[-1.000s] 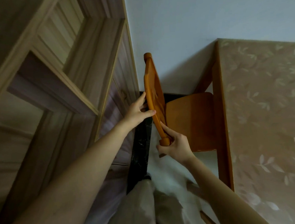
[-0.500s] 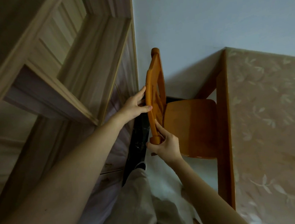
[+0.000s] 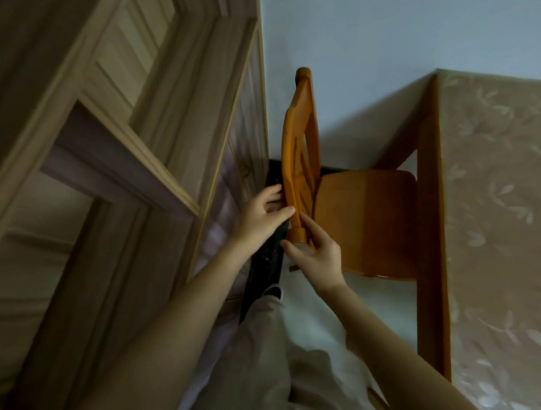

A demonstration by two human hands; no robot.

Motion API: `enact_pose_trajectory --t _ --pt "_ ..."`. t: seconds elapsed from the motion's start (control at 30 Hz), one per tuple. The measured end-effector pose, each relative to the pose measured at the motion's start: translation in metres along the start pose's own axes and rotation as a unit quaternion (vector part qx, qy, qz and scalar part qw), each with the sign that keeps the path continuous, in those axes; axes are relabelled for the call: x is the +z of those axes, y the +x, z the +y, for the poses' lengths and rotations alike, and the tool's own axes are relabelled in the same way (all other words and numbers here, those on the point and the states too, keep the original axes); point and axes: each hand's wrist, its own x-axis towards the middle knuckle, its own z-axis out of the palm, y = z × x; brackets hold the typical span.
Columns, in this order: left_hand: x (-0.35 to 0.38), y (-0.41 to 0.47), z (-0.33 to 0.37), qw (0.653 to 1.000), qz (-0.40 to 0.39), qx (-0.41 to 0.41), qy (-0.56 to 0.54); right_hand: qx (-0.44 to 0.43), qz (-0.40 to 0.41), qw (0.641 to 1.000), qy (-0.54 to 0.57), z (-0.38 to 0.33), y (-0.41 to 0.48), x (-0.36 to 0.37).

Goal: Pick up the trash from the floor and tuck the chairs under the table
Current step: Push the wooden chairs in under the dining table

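An orange wooden chair (image 3: 369,219) stands side-on to the table (image 3: 431,224), its seat's far edge meeting the table's wooden rim. The chair's backrest (image 3: 300,144) rises close to the wall corner. My left hand (image 3: 259,217) grips the outer side of the backrest, thumb on its front edge. My right hand (image 3: 320,259) holds the near post at its round end, fingers stretched along the rail and thumb beneath the knob. No trash is in sight.
A pale wooden panelled door and frame (image 3: 136,157) fill the left, close to the chair's back. A dark floor strip (image 3: 264,270) runs along it, with my shoe and light trouser leg (image 3: 267,350) below. A leaf-patterned cloth (image 3: 509,218) covers the table.
My right hand's fingers have loosened from a full wrap around the post's end to a lighter hold. Both hands have stayed on the backrest while the view shifted slightly.
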Motion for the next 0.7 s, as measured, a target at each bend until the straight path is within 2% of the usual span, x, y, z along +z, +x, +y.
enact_pose_trajectory --t 0.2,0.7 --pt "0.013 -0.008 -0.007 0.997 0.021 -0.017 -0.071 0.036 0.024 0.999 0.028 0.008 -0.012 -0.005" --pt "0.002 0.019 0.006 0.995 0.019 -0.031 -0.09 0.057 -0.012 0.996 0.074 -0.002 0.019 0.0"
